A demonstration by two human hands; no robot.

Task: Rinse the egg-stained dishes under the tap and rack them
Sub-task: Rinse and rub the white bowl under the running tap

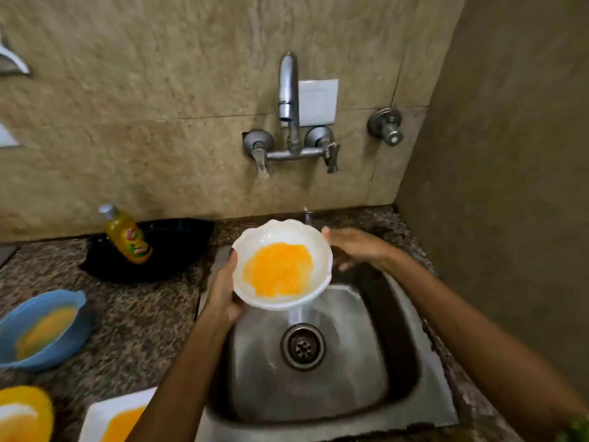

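Over the steel sink (366, 378), 1 white scalloped bowl (282, 232) smeared with yellow egg is held up, tilted toward the camera, and water spills from its lower rim toward the drain (302, 347). 1 thin stream of water shows just behind the bowl, below the 1 wall tap (289, 90), which has 2 handles. 3 more egg-stained dishes wait on the granite counter (137, 317) at left: 1 blue bowl (41, 327), 1 yellow dish (22, 413) at the bottom corner, and 1 white plate (111, 416) partly hidden by the forearm. 1 black pan (178, 247) sits by the wall with 1 yellow bottle (127, 236) leaning in front of it. The left hand (224, 290) grips the bowl's left rim, thumb on the edge. The right hand (357, 247) is spread flat, fingers extended, at the bowl's right rim; contact there cannot be told.
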